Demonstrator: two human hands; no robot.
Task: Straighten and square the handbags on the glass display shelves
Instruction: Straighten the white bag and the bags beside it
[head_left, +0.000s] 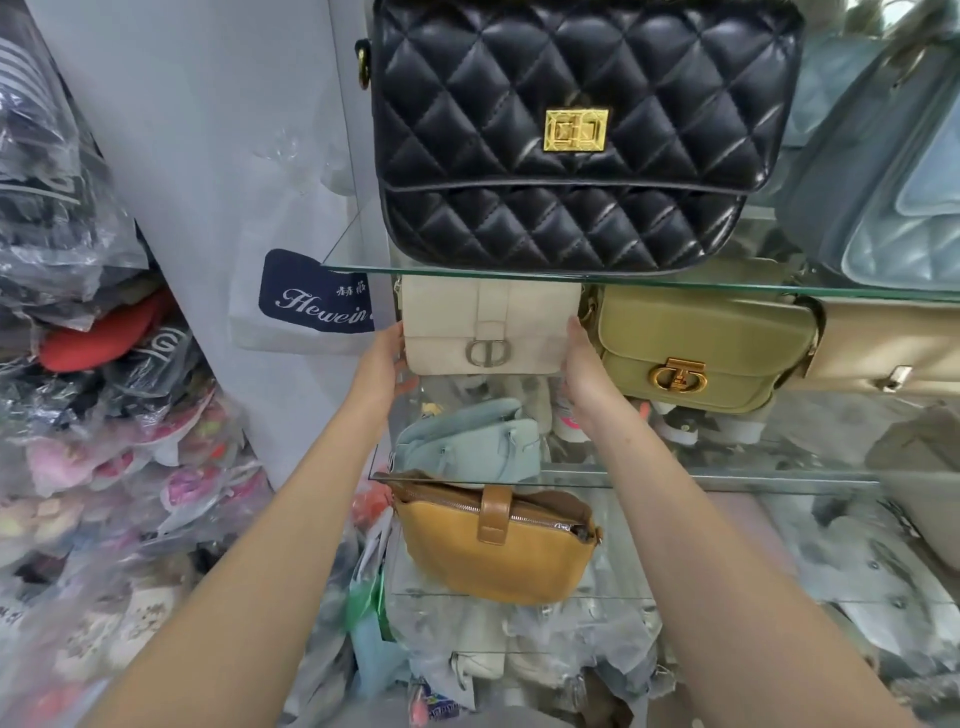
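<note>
Both hands, left hand (387, 358) and right hand (584, 364), clasp the ends of the cream handbag (488, 325) at frame centre, under the upper glass shelf (779, 288). It looks nearly square beside the olive handbag (706, 348). The tan handbag (498, 545) lower down sits tilted, seemingly still to do. Bags at the right edge are cut off, and fingertips are hidden behind the cream bag.

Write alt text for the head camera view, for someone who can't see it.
Two bare hands, left hand and right hand, hold a cream handbag by its sides on a glass shelf, beside an olive handbag. A black quilted handbag sits on the shelf above; a tan handbag sits lower down.
</note>
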